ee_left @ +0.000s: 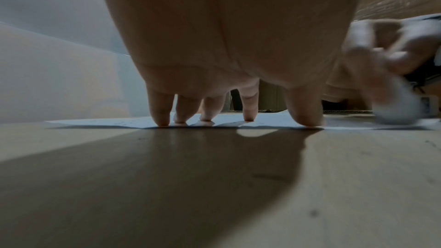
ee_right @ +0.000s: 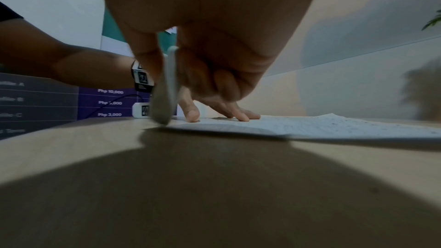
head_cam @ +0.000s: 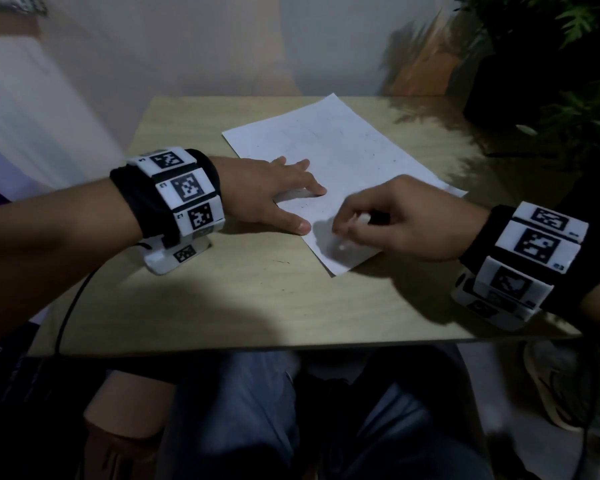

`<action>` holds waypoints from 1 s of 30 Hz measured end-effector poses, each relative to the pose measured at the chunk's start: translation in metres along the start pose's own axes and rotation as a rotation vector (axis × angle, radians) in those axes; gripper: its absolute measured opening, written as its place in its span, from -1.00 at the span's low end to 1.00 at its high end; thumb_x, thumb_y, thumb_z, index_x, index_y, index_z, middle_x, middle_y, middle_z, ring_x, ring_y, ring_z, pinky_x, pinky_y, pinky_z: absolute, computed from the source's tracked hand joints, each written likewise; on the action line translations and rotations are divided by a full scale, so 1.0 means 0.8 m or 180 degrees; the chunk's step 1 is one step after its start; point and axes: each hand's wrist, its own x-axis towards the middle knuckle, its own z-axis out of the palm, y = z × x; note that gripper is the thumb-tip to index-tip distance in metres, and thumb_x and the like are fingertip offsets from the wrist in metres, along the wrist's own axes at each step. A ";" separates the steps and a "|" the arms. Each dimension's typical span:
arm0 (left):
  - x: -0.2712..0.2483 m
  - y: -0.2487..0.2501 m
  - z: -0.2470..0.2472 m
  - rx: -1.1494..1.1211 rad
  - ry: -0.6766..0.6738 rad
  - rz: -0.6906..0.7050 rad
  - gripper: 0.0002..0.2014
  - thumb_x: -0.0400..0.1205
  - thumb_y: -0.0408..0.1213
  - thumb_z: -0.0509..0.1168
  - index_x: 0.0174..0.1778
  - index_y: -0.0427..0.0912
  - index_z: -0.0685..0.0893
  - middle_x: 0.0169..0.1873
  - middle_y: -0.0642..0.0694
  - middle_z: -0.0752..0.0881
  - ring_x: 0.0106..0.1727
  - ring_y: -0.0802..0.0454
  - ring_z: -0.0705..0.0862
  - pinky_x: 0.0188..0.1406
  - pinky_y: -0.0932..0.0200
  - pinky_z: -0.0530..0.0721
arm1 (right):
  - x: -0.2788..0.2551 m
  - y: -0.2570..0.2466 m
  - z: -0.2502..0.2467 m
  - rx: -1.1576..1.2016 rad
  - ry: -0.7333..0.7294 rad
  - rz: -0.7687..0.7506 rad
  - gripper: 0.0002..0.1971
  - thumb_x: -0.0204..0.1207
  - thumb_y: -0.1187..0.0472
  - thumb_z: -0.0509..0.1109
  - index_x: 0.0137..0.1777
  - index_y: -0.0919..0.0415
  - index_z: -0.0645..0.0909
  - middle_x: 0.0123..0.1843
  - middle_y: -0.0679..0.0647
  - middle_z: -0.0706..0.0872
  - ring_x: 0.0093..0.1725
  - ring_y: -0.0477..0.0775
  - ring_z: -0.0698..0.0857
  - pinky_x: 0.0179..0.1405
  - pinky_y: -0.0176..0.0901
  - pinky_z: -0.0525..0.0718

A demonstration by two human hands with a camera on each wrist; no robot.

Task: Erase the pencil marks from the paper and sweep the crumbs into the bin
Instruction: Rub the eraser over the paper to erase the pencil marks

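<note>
A white sheet of paper (head_cam: 343,157) lies at a slant on the wooden table (head_cam: 257,296), with faint pencil marks and dark specks on it. My left hand (head_cam: 307,207) presses its spread, straight fingers (ee_left: 162,112) flat on the sheet's left edge. My right hand (head_cam: 349,230) is over the near corner of the sheet, pinching a white eraser (ee_right: 165,90) whose tip touches the paper. The eraser (ee_left: 397,108) and right hand are motion-blurred. No bin is in view.
A dark potted plant (head_cam: 551,71) stands at the table's far right corner. A black cable (head_cam: 66,306) hangs off the left edge. My knees and a shoe (head_cam: 551,386) are below the near edge. A purple printed board (ee_right: 47,101) stands to the left.
</note>
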 end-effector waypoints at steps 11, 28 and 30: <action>0.000 0.001 -0.001 0.0004 -0.0024 -0.0025 -0.21 0.58 0.35 0.29 0.71 0.38 0.13 0.79 0.13 -0.21 0.80 -0.02 -0.20 0.76 -0.13 0.04 | 0.004 0.009 0.000 -0.0625 -0.0055 0.0283 -0.65 0.49 -0.30 0.33 0.05 -0.08 0.66 -0.23 -0.17 0.69 -0.20 -0.16 0.63 -0.23 -0.24 0.51; 0.001 0.002 -0.002 0.0063 -0.0037 -0.0014 -0.21 0.58 0.36 0.27 0.71 0.36 0.12 0.79 0.10 -0.21 0.80 -0.05 -0.19 0.76 -0.12 0.05 | 0.020 0.014 0.001 -0.0913 0.0216 0.0298 -0.71 0.52 -0.25 0.39 -0.07 -0.04 0.63 -0.33 -0.14 0.62 -0.23 -0.01 0.62 -0.24 -0.09 0.52; 0.000 0.002 -0.002 0.0063 -0.0046 -0.0007 -0.19 0.55 0.38 0.26 0.71 0.36 0.12 0.79 0.09 -0.21 0.80 -0.04 -0.19 0.76 -0.11 0.05 | 0.017 0.008 0.004 -0.0707 -0.0203 0.0188 -0.75 0.53 -0.20 0.43 -0.04 -0.05 0.65 -0.31 -0.14 0.65 -0.25 -0.12 0.61 -0.25 -0.25 0.53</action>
